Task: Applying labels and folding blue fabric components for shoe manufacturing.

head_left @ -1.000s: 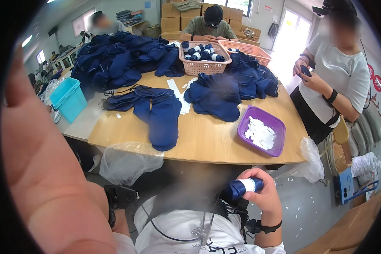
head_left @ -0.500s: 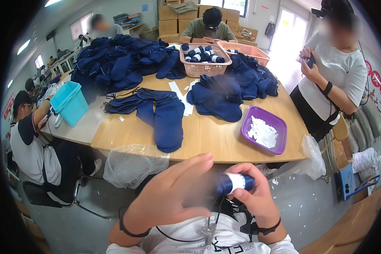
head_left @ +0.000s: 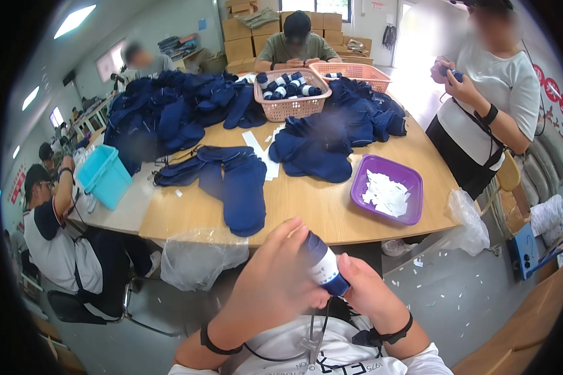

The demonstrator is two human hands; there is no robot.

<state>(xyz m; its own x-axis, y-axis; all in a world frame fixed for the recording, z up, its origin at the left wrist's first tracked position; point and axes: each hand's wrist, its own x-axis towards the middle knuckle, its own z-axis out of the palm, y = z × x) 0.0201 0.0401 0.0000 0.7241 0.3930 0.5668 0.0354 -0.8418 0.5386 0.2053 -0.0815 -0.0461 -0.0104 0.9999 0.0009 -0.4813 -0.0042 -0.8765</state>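
In front of my chest is a small roll of navy cloth (head_left: pixel 335 282) with a white paper band (head_left: pixel 324 269) around its middle. It tilts, its upper end leaning left. My left hand (head_left: pixel 272 269) holds the roll from the left, its fingers partly blurred and some hidden behind it. From the right, my right hand (head_left: pixel 370 284) grips the lower end, the thumb against the cloth. Beyond my hands, flat navy cloth pieces (head_left: pixel 244 197) with dark cords lie on the table (head_left: pixel 313 219). A purple basin (head_left: pixel 417 209) of white paper strips (head_left: pixel 386 195) stands to their right.
Navy cloth piles (head_left: pixel 175 106) cover the far table. A pink basket (head_left: pixel 292 111) holds several banded rolls; another basket (head_left: pixel 363 75) stands behind it. A turquoise bin (head_left: pixel 106 178) is at left. Clear plastic bags (head_left: pixel 200 259) hang at the near edge. A standing person (head_left: pixel 500 87) handles a roll at right.
The roll has turned from nearly level to tilted, and its band now faces up between my hands. My left hand has closed in on it. The person at right has lowered their roll slightly.
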